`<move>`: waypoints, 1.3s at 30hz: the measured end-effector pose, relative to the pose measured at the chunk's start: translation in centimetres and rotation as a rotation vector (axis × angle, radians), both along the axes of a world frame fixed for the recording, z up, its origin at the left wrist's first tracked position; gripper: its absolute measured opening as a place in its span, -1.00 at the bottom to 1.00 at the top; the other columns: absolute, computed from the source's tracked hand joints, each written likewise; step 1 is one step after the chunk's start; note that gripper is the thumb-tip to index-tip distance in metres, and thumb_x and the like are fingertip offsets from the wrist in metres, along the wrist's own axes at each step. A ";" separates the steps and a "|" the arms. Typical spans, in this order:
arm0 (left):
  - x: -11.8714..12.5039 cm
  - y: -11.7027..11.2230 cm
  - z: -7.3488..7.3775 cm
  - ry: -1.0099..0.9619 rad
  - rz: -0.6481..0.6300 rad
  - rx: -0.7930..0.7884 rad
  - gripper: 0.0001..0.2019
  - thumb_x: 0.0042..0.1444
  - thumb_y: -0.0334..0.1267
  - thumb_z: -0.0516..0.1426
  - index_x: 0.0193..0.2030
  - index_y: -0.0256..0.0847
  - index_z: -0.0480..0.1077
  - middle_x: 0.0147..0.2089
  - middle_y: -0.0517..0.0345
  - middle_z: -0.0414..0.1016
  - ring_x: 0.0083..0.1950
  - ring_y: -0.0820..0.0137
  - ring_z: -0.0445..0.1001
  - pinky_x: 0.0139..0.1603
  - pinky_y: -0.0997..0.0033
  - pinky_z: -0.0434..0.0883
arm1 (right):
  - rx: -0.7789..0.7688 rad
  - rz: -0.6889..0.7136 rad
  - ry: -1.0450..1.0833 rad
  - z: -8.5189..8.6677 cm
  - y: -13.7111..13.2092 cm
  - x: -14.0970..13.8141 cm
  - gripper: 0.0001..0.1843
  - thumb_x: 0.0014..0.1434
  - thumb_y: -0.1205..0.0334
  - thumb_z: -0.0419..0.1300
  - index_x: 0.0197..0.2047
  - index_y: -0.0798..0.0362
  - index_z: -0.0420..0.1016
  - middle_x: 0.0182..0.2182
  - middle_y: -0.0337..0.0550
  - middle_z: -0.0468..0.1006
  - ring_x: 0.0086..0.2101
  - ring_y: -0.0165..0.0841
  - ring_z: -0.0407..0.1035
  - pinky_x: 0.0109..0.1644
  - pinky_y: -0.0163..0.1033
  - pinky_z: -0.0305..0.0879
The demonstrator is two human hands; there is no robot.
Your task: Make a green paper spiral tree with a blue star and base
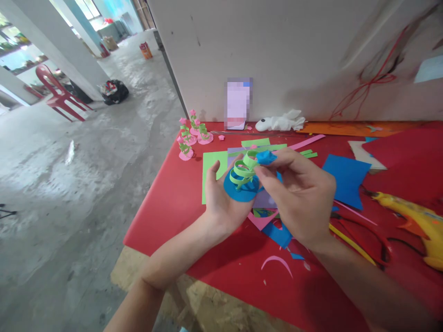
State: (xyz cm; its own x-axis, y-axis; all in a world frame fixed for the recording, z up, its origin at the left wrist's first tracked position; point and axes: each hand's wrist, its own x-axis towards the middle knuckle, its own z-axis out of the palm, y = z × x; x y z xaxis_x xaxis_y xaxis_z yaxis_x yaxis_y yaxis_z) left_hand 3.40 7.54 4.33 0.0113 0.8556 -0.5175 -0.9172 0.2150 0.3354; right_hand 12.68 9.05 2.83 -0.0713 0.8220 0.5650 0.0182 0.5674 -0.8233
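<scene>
My left hand is palm up with its thumb raised, holding a round blue paper base on the palm and fingers. From this base rises a curled green paper strip, coiled in loose loops. A small blue paper star sits at the upper end of the coil. My right hand pinches the star and the coil's end between thumb and fingers. Beneath both hands are green paper and purple paper.
Pink-star paper spirals on pink bases stand at the table's back left. A phone leans on the wall beside a white wrapped bundle. Blue paper, a yellow glue gun and red-and-yellow-handled scissors lie right on the red-covered table.
</scene>
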 end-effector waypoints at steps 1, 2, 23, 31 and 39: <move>0.0 0.0 0.0 0.001 0.001 -0.001 -0.61 0.25 -0.09 -0.16 -0.36 -0.24 0.38 -0.35 0.12 0.48 -0.26 0.41 0.44 0.13 0.23 0.32 | -0.001 0.002 -0.008 0.0 0.0 0.0 -0.92 0.10 0.40 0.19 -0.37 0.03 0.44 -0.45 -0.32 0.44 -0.40 -0.55 0.30 -0.33 -0.36 0.26; 0.0 0.0 0.0 0.005 0.000 -0.005 -0.61 0.25 -0.10 -0.16 -0.36 -0.24 0.38 -0.36 0.12 0.47 -0.26 0.41 0.44 0.13 0.24 0.32 | -0.003 0.002 -0.018 0.0 0.0 0.0 -0.93 0.10 0.39 0.19 -0.37 0.03 0.44 -0.45 -0.32 0.44 -0.40 -0.55 0.30 -0.33 -0.35 0.27; -0.2 0.1 -0.1 0.010 -0.011 -0.015 -0.63 0.24 -0.09 -0.14 -0.36 -0.24 0.36 -0.35 0.14 0.46 -0.27 0.44 0.43 0.11 0.29 0.30 | 0.029 -0.005 -0.036 0.0 0.0 0.1 -0.92 0.10 0.40 0.20 -0.36 0.03 0.44 -0.45 -0.32 0.45 -0.41 -0.55 0.30 -0.34 -0.35 0.27; -0.3 0.2 -0.3 0.003 -0.013 0.007 -0.63 0.23 -0.10 -0.14 -0.38 -0.24 0.37 -0.36 0.12 0.45 -0.19 0.40 0.45 0.13 0.30 0.30 | 0.007 -0.003 -0.050 -0.1 0.0 0.0 -0.95 0.12 0.35 0.19 -0.36 0.02 0.44 -0.45 -0.31 0.44 -0.40 -0.53 0.30 -0.33 -0.33 0.27; -0.3 0.2 -0.4 -0.001 -0.011 0.019 -0.61 0.24 -0.11 -0.15 -0.40 -0.26 0.37 -0.37 0.10 0.46 -0.24 0.43 0.44 0.10 0.32 0.32 | 0.004 0.008 -0.033 -0.1 0.1 0.1 -0.93 0.11 0.38 0.20 -0.37 0.02 0.43 -0.45 -0.33 0.44 -0.39 -0.56 0.29 -0.31 -0.35 0.25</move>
State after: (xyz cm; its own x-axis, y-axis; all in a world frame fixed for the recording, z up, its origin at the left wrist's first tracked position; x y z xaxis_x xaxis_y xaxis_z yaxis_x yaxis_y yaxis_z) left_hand 3.15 7.72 3.97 0.0207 0.8651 -0.5011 -0.9151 0.2182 0.3390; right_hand 12.78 9.10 2.69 -0.0969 0.8191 0.5654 0.0405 0.5709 -0.8200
